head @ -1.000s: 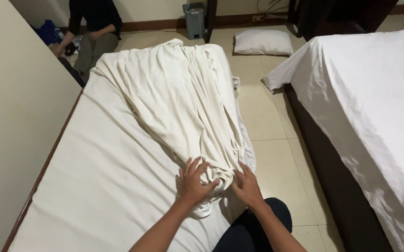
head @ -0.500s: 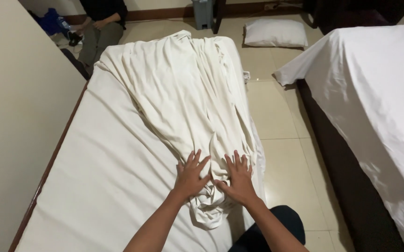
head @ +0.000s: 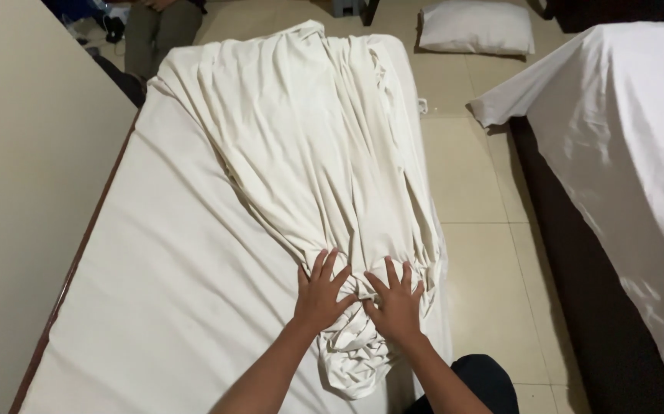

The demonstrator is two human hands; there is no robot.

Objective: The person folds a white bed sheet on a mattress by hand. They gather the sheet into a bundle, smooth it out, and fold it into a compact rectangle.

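A cream bed sheet (head: 309,146) lies bunched lengthwise on a white mattress (head: 155,291), wide at the far end and gathered to a narrow wad at the near end. My left hand (head: 320,291) and my right hand (head: 395,303) rest flat on that gathered near end, side by side, fingers spread and pointing away from me. Neither hand grips the cloth. The sheet's near tip (head: 355,368) hangs crumpled below my wrists, close to the mattress's right edge.
A beige wall (head: 25,192) runs along the mattress's left side. A second bed with a white sheet (head: 623,138) stands right, across a tiled floor strip (head: 477,253). A white pillow (head: 476,27) lies on the floor far back. Another person's legs (head: 155,27) show at top left.
Both hands slid forward on the gathered sheet and flattened, fingers spreading. The view tilted down and closer, so the far person and pillow moved toward the top edge.
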